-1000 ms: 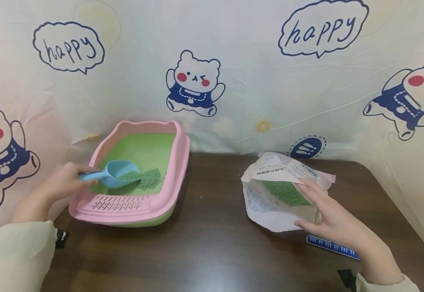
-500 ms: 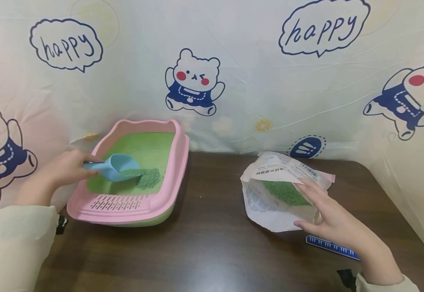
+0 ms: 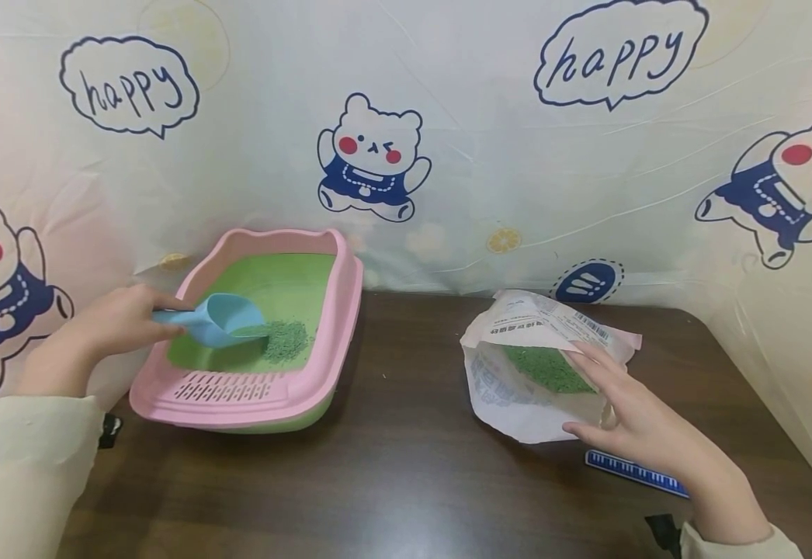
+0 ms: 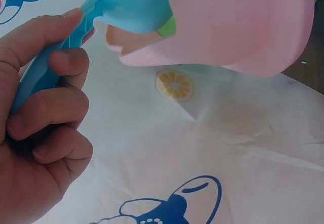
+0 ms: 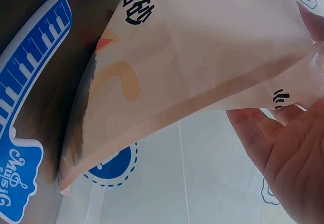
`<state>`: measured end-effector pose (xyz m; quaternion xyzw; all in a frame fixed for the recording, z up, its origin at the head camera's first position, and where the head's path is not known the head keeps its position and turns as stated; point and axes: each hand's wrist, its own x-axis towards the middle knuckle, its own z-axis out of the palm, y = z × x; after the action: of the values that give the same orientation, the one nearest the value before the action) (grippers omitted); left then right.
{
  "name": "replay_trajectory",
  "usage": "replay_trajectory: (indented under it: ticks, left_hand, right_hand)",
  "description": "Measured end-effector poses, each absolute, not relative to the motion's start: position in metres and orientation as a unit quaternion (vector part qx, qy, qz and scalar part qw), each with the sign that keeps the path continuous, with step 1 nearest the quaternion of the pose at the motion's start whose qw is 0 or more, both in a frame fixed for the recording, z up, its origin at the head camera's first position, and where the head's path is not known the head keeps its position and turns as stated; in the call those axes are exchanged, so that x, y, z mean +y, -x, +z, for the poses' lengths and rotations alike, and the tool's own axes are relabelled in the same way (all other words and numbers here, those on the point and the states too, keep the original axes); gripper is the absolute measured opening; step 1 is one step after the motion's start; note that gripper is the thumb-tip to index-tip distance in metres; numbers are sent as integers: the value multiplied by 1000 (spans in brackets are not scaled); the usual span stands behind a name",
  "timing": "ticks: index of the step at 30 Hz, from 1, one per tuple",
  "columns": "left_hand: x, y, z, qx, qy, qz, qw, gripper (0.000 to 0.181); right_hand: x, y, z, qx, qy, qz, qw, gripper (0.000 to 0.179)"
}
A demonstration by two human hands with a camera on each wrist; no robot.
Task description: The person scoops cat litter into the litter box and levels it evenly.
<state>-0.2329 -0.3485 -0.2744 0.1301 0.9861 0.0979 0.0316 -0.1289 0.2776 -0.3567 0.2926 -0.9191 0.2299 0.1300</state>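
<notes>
My left hand (image 3: 116,322) grips the handle of a light blue scoop (image 3: 227,317), fingers curled round it in the left wrist view. The scoop tilts inside a pink-rimmed litter box (image 3: 348,310), its mouth toward a small pile of green cat litter (image 3: 287,341) on the light green floor. Some litter lies at the scoop's lip. On the right, my right hand (image 3: 647,419) touches the mouth of a white paper bag (image 3: 518,415), fingers straight along the upper edge and thumb spread apart below. Green litter shows inside the bag. In the right wrist view, the bag (image 5: 192,47) hides the fingertips.
A blue ruler (image 3: 636,472) with piano keys lies on the dark wooden table (image 3: 406,466) beside my right wrist. A printed curtain (image 3: 441,155) with bears stands close behind the box and bag. The box has a slotted pink front ledge (image 3: 227,388).
My left hand and the scoop have risen slightly, and the scoop has tilted more. Less litter shows in it, with litter now running from its lip to the pile. My right hand has stayed still.
</notes>
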Motion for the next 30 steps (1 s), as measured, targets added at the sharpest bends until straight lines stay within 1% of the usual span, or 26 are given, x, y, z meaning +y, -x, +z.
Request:
replay_trajectory:
  ticks: [7, 16, 30]
  left_hand:
    - [-348, 229, -269, 986, -113, 114, 52, 40]
    - [-349, 222, -265, 986, -110, 117, 52, 39]
    - [-348, 216, -256, 987, -127, 88, 49, 38]
  right_hand:
    - [277, 128, -357, -919, -291, 231, 131, 89]
    - [277, 130, -356, -918, -298, 225, 137, 88]
    - [277, 129, -355, -919, -294, 230, 128, 88]
